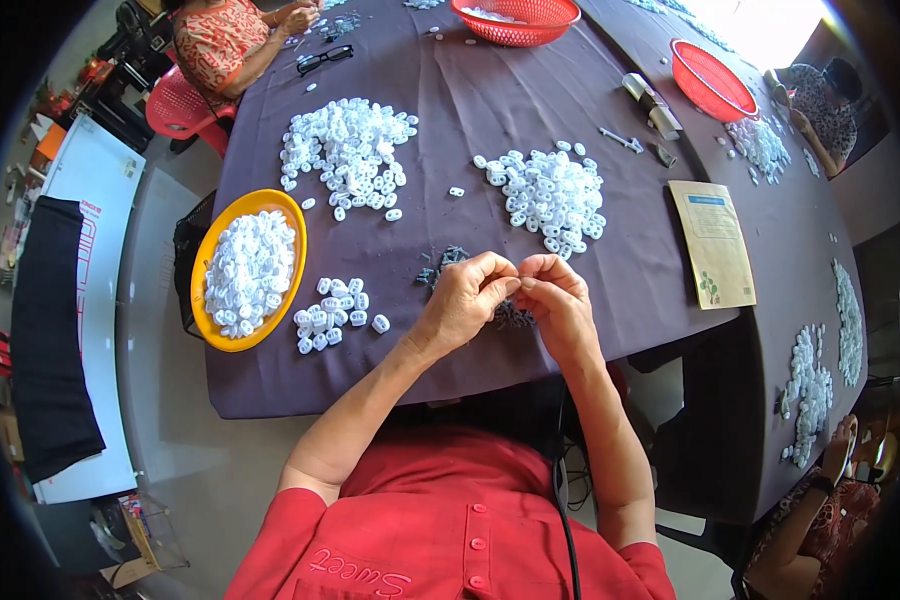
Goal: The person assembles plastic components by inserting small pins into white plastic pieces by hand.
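My left hand (460, 303) and my right hand (562, 308) meet above the near part of the table, thumbs and fingertips pinched together. Whatever they hold is too small and hidden to make out. Partly covered by them lies a heap of tiny dark grey-green pieces (453, 257). Beyond my right hand is a pile of small white oval plastic pieces with dark holes (553, 195). Left of my left hand sits a smaller group of the same white pieces (330, 312).
A yellow oval basket (298, 225) full of white pieces stands at the left edge. Another white pile (350, 150) lies farther back. Red baskets (530, 35), glasses (325, 60) and a tan booklet (712, 245) also rest on the dark-covered tables. Several people sit around.
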Available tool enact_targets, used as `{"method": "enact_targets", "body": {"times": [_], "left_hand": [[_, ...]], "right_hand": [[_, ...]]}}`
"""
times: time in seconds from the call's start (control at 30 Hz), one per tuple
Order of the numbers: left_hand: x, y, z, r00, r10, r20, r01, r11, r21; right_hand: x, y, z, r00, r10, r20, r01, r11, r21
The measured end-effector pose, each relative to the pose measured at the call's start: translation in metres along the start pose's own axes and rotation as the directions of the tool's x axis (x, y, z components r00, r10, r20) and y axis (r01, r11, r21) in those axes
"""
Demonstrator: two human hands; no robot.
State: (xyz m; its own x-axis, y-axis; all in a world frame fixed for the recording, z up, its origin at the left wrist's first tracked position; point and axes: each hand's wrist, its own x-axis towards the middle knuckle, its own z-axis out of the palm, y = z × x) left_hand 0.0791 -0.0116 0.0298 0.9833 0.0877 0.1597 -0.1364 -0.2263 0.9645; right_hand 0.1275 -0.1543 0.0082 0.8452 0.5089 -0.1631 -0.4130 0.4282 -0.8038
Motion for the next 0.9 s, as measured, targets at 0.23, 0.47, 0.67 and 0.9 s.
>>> {"method": "enact_targets", "body": {"times": [0.23,0.47,0.67,0.9], "left_hand": [[0.0,0.003,-0.003,0.995,-0.096,0.014,0.095,0.991,0.09],[0.005,-0.007,-0.003,0.999,-0.032,-0.003,0.032,0.995,0.094],[0.005,-0.013,-0.004,0.994,-0.106,0.006,0.105,0.994,0.03],[0.019,-0.001,-0.015,0.951,-0.261,0.165,0.265,0.964,-0.005]], "right_hand": [[-0.001,0.002,0.005,0.997,-0.079,-0.021,0.079,0.997,-0.026],[0.002,0.007,-0.001,0.962,-0.275,0.008,0.258,0.894,-0.366],[0.002,0.002,0.004,0.97,-0.242,0.011,0.226,0.889,-0.397],[-0.001,-0.002,-0.001,0.968,-0.252,-0.019,0.201,0.813,-0.547]]}}
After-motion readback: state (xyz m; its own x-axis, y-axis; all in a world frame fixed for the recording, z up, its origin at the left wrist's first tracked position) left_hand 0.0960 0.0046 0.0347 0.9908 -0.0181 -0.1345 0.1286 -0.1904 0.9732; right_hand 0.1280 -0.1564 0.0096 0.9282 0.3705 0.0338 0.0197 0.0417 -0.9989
